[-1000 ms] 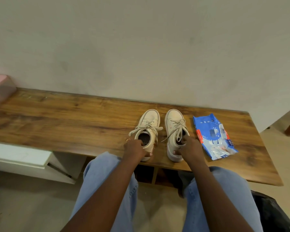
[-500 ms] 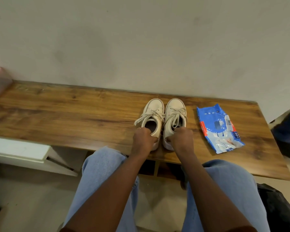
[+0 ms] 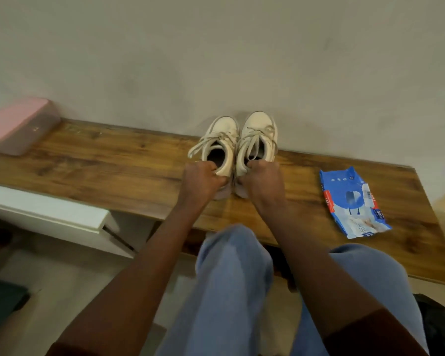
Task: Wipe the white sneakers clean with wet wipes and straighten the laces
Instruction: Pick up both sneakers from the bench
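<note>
Two white sneakers stand side by side, toes toward the wall, tipped up off the wooden table (image 3: 118, 170). My left hand (image 3: 202, 179) grips the heel of the left sneaker (image 3: 222, 142). My right hand (image 3: 261, 182) grips the heel of the right sneaker (image 3: 258, 137). Their loose laces hang over the openings. A blue pack of wet wipes (image 3: 352, 204) lies flat on the table to the right of my right hand, untouched.
A pink-lidded box (image 3: 18, 127) sits at the table's far left. The wall stands right behind the sneakers. A white drawer unit (image 3: 52, 214) is below the table's left part. My knees in blue jeans (image 3: 231, 278) are in front of the table edge.
Both hands have brought the sneakers together, pushed them farther from me toward the wall and tipped them up. The wipes pack has stayed in place.
</note>
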